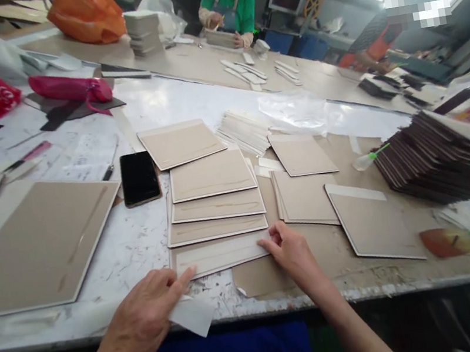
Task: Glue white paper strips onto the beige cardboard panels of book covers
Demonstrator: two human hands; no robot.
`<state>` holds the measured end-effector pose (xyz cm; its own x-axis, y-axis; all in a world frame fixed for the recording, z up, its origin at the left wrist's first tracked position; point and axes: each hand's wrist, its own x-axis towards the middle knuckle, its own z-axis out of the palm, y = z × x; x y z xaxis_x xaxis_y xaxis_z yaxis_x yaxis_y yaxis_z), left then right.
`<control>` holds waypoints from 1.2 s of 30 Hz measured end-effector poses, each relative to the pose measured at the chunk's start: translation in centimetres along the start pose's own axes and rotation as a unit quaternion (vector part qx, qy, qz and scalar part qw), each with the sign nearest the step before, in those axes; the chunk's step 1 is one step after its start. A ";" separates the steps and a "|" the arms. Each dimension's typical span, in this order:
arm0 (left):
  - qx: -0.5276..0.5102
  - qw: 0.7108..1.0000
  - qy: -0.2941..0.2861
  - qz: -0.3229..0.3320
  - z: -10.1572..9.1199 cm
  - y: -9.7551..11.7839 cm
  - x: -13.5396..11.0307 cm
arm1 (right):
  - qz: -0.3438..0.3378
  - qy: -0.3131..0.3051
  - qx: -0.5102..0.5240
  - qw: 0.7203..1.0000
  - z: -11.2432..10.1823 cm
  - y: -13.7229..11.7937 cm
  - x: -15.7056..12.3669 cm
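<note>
A pale strip (pixel 224 253) lies along the front edge of the nearest beige panel in an overlapping row of panels (pixel 213 179) with brown glue-like lines. My left hand (pixel 143 312) presses its index finger on the strip's left end. A second white strip (pixel 197 316) sticks out from under that hand, over the table edge, its fingers closed on it. At the other end, my right hand (pixel 290 250) pinches the strip's corner between thumb and index finger. Just right of it lie more beige panels (pixel 310 197) and a panel with a white band (pixel 372 225).
A phone (pixel 139 178) lies left of the row, beside a large panel (pixel 44 242). Rightward are a tall stack of dark-edged panels (pixel 441 155), a small glue bottle (pixel 364 161) and an amber bottle (pixel 448 241). A person in green (pixel 230 4) works across the table.
</note>
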<state>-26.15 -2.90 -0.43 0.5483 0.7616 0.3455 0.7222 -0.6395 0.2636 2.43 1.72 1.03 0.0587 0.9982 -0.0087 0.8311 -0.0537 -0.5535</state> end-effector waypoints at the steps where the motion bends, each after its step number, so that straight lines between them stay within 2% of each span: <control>1: 0.002 1.000 0.004 0.003 0.2 0.0 -0.1 | 0.012 0.003 0.020 1.000 -0.2 0.2 0.0; 3: 0.008 1.000 0.011 0.004 0.4 -0.1 -0.3 | 0.025 0.020 0.046 0.998 -0.6 0.7 -0.2; 5: 0.014 1.000 0.012 0.005 0.6 -0.2 -0.5 | 0.000 0.063 0.035 0.997 -1.0 1.1 -0.8; 9: 0.023 1.000 0.010 0.000 0.5 -0.1 -0.5 | -0.150 0.139 -0.037 0.978 -0.8 1.5 -2.4; 12: 0.036 0.999 0.023 0.007 0.3 0.0 -0.2 | -0.244 0.141 -0.073 0.957 0.2 1.6 -3.3; 15: 0.045 0.999 0.023 0.013 0.2 0.1 -0.1 | -0.288 0.125 -0.098 0.944 1.2 2.1 -3.7; 19: 0.053 0.998 0.019 0.005 0.5 0.1 -0.5 | -0.304 0.112 -0.130 0.937 1.8 2.5 -3.7; 28: 0.060 0.997 0.044 0.017 0.5 0.0 -0.6 | -0.316 0.094 -0.183 0.926 1.5 2.0 -3.7; 36: 0.048 0.998 0.039 0.019 0.7 0.0 -0.7 | -0.311 0.084 -0.210 0.923 1.5 1.8 -3.7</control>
<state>-26.25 -3.36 -1.28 0.5451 0.7237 0.4233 0.7404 -0.6524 0.1619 2.88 -2.07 -1.18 -0.4466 0.8233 0.3503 0.8720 0.4882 -0.0357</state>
